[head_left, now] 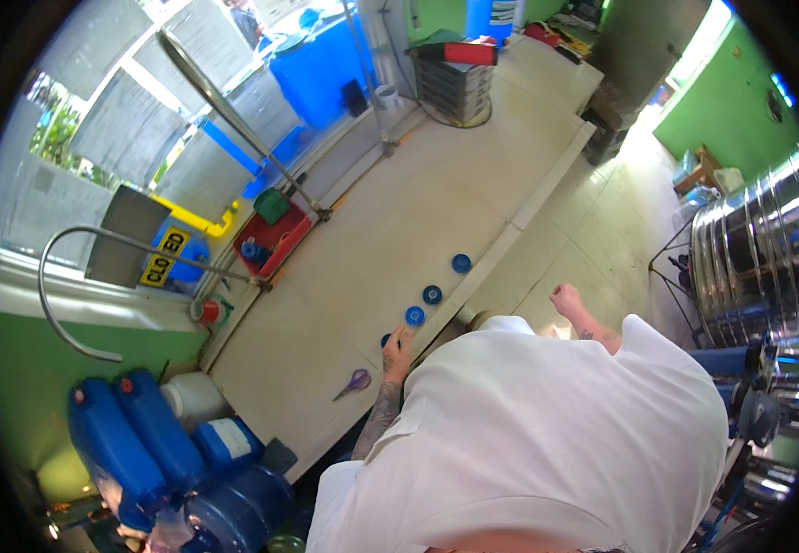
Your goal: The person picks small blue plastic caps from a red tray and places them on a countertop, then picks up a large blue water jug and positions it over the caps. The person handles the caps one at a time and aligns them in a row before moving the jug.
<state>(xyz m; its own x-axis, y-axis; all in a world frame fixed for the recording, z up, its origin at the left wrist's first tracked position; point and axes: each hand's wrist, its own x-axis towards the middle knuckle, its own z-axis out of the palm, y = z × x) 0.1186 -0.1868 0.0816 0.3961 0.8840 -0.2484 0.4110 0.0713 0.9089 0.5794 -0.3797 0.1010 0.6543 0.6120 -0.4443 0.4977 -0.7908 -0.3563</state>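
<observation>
My left hand (398,357) is at the front edge of the pale tiled counter (344,276), its fingers closed about a blue cap (385,340) that they partly hide. Three more round blue caps lie in a slanting row beyond it: a lighter blue cap (415,316), a dark blue cap (432,295) and another dark cap (461,264). To the left of that hand rests a pair of purple-handled scissors (353,383). Out over the floor, away from the counter, my right hand (565,300) is held with curled fingers; whatever they may hold is hidden.
A curved metal pipe (95,230) arches over the counter's left end. Farther back are a red tray (275,241) and stacked grey drawers (455,92). Blue jugs (109,452) crowd the lower left. A shiny steel tank (754,249) stands at the right.
</observation>
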